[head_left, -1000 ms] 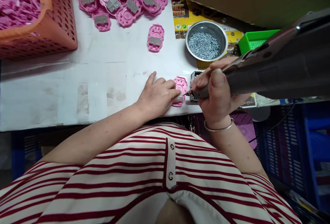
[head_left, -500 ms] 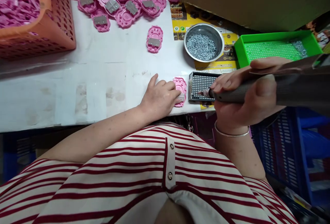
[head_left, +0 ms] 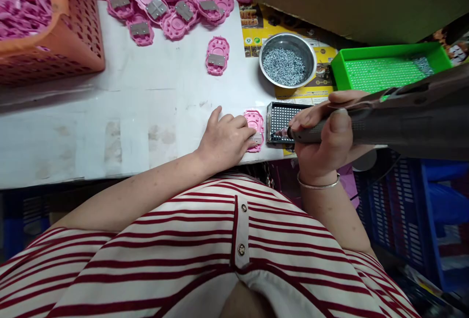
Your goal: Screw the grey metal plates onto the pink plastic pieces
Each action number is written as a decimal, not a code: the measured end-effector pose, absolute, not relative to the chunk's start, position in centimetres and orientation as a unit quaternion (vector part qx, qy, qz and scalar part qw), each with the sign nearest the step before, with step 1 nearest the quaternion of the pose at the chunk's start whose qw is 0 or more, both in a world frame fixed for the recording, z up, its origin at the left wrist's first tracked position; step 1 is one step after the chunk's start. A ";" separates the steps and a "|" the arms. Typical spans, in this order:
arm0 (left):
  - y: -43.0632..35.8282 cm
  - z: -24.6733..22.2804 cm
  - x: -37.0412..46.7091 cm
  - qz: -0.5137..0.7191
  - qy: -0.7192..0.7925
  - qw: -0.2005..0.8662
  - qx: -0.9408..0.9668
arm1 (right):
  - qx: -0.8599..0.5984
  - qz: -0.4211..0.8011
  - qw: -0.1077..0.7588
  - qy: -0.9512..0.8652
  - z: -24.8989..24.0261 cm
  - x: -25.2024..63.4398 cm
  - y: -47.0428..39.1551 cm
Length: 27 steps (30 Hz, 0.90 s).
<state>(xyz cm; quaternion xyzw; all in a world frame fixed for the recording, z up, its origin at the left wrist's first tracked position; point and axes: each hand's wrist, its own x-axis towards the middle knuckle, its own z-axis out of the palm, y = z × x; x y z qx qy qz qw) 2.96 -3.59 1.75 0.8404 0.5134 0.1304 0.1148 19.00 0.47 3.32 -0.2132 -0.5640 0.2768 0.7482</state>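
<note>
My left hand (head_left: 227, 138) rests at the table's front edge, its fingers curled over a pink plastic part (head_left: 255, 118) and holding it against the surface. Under the fingertips, a grey metal plate lies on the part's lower half. In my right hand (head_left: 322, 132) is a dark electric screwdriver (head_left: 388, 122), held nearly level. Its bit (head_left: 281, 133) points left, over a black tray (head_left: 274, 117) with rows of small silvery screw heads. I cannot tell whether the bit touches a screw. Another pink part (head_left: 217, 55) with a metal plate lies farther back.
Behind the black tray stands a metal bowl (head_left: 287, 60) of loose screws. A green tray (head_left: 390, 59) is to its right, below a cardboard box (head_left: 359, 0). Pink parts (head_left: 161, 0) are heaped at the back. An orange basket (head_left: 78, 20) of pink pieces stands at left.
My right hand and the screwdriver have shifted left, and the bit has moved slightly left over the black tray. My left hand keeps its place on the pink part. The view has shifted slightly.
</note>
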 end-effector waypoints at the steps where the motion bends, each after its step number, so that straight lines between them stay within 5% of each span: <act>1: -3.6 1.7 3.0 0.131 0.514 0.117 0.840 | -0.213 0.274 0.749 -0.564 3.3 19.0 0.6; 27: -3.9 2.1 2.6 0.108 0.509 0.142 0.842 | -0.320 0.315 0.672 -0.589 3.8 17.6 -1.6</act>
